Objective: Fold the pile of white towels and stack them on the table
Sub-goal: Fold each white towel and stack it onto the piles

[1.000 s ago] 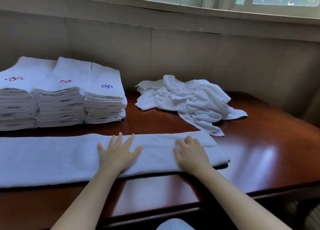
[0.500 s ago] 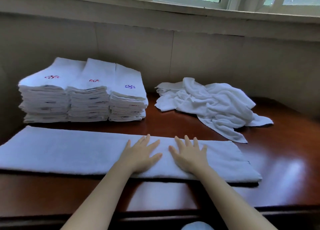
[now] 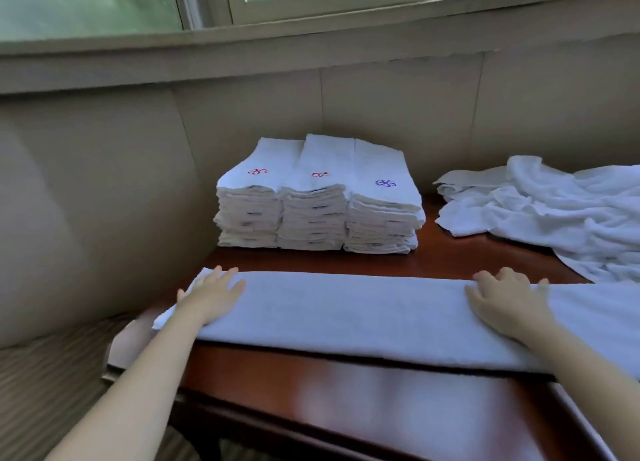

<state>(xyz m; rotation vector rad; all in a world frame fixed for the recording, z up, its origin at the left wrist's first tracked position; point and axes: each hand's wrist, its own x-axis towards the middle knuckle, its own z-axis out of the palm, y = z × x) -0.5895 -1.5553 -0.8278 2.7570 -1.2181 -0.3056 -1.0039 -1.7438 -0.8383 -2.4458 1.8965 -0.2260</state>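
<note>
A long white towel [image 3: 363,311], folded into a narrow strip, lies across the front of the dark wooden table [image 3: 346,408]. My left hand [image 3: 211,296] lies flat on the strip's left end, fingers straight. Further right, my right hand [image 3: 504,299] presses flat on the strip. Behind the strip stand three stacks of folded white towels [image 3: 317,197] with red and blue embroidered marks on top. A crumpled pile of unfolded white towels [image 3: 554,207] lies at the back right.
The table stands in a corner against a beige padded wall [image 3: 104,200] with a window sill [image 3: 311,41] above. The table's left edge ends just beside my left hand, over striped carpet [image 3: 45,391].
My hands have slid apart along the strip: the left one to its left end, the right one further right. The view has swung to the left.
</note>
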